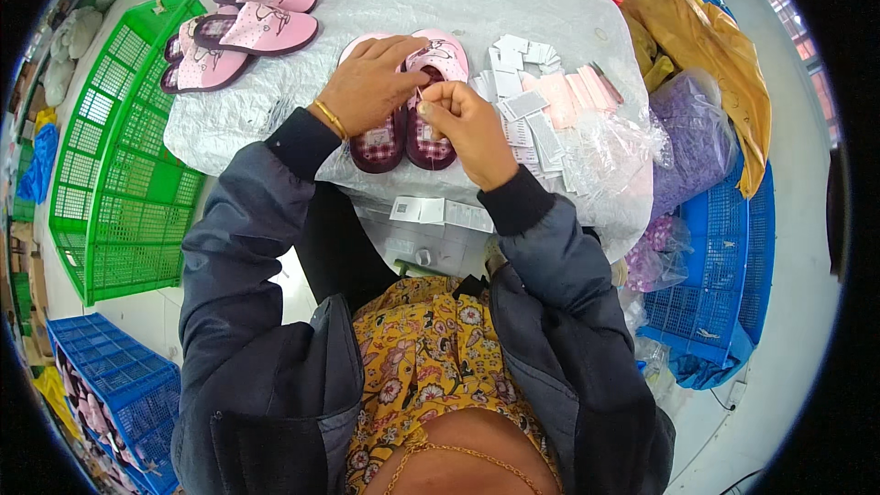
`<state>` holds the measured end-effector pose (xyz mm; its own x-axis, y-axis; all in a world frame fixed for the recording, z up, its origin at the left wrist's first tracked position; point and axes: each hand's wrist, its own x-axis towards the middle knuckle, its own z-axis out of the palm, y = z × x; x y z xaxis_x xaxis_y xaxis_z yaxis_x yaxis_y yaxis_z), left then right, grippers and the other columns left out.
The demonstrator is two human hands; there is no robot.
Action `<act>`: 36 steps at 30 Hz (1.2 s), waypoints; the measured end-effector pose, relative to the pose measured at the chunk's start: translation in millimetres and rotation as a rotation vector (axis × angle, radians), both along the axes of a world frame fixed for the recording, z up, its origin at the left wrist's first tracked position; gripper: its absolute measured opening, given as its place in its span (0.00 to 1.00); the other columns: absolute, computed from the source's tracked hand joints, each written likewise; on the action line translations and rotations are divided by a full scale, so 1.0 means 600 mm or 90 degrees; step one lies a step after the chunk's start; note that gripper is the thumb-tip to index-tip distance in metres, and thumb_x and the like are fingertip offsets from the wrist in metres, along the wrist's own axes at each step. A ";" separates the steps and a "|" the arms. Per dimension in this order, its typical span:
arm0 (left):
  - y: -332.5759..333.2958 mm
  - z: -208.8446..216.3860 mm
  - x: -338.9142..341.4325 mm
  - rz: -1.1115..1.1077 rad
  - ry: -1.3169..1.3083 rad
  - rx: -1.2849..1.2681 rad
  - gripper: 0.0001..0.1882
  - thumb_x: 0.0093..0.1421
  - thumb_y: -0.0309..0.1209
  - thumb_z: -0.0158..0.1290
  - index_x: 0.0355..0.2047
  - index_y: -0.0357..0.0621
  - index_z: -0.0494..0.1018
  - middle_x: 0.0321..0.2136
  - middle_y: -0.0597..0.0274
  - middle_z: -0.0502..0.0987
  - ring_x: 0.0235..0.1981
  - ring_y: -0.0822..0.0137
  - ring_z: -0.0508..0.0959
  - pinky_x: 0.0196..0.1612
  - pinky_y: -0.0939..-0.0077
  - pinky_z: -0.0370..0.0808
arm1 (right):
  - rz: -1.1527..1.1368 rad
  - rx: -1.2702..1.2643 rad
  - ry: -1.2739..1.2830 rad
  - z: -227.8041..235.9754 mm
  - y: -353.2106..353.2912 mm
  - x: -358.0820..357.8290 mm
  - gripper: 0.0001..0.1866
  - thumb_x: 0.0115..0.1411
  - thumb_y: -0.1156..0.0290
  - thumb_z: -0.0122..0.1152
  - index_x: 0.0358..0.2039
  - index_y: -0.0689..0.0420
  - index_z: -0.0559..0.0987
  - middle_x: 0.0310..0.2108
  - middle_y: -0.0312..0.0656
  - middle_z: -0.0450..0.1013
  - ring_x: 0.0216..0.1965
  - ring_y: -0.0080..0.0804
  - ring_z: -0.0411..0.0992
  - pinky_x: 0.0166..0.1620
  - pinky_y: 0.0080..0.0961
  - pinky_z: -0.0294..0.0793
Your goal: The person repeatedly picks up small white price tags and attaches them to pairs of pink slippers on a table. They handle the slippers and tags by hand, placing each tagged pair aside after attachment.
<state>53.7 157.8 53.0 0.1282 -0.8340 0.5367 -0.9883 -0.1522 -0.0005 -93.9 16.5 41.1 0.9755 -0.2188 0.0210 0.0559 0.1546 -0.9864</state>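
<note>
A pair of pink slippers (445, 49) with dark red plaid insoles lies on the table, heels toward me. My left hand (371, 87) lies over the uppers, its fingers curled across the left slipper and the thumb reaching to the right one. Beside it my right hand (469, 124) is closed in a pinch above the right slipper's opening. A thin pale strand seems to show at its fingertips, too small to make out. Right of the hands, white card tags (533, 119) and pale pink slips (559, 96) are spread about.
More pink slippers (280, 29) are grouped at the far left. Clear plastic bags (614, 142) lie at the table's (229, 133) right edge. Green crates (124, 165) stand on the left, blue crates (701, 275) on the right. Cards (442, 212) rest below the front edge.
</note>
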 end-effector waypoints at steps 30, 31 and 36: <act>-0.012 -0.097 0.064 -0.042 0.225 -0.033 0.10 0.51 0.31 0.55 0.34 0.53 0.83 0.50 0.65 0.76 0.53 0.60 0.73 0.56 0.60 0.65 | -0.213 -0.470 0.124 -0.054 0.022 0.060 0.15 0.51 0.74 0.70 0.36 0.63 0.75 0.25 0.42 0.77 0.27 0.25 0.75 0.31 0.23 0.73; -0.013 -0.096 0.063 -0.042 0.211 -0.027 0.10 0.51 0.31 0.55 0.34 0.53 0.83 0.49 0.65 0.76 0.53 0.60 0.73 0.55 0.61 0.66 | -0.219 -0.487 0.120 -0.056 0.023 0.062 0.15 0.51 0.74 0.70 0.36 0.64 0.75 0.25 0.42 0.77 0.26 0.26 0.76 0.30 0.23 0.74; -0.024 -0.072 0.061 -0.054 0.180 0.040 0.08 0.52 0.31 0.54 0.32 0.47 0.80 0.43 0.64 0.76 0.47 0.60 0.75 0.51 0.62 0.69 | -0.241 -0.448 0.124 -0.066 0.024 0.068 0.14 0.53 0.74 0.70 0.36 0.65 0.74 0.25 0.43 0.77 0.22 0.25 0.76 0.26 0.22 0.74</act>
<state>90.2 143.4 9.7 0.1937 -0.8786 0.4365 -0.9596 -0.0772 0.2704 -52.8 30.9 1.4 0.8386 -0.5326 0.1145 -0.2016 -0.4985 -0.8431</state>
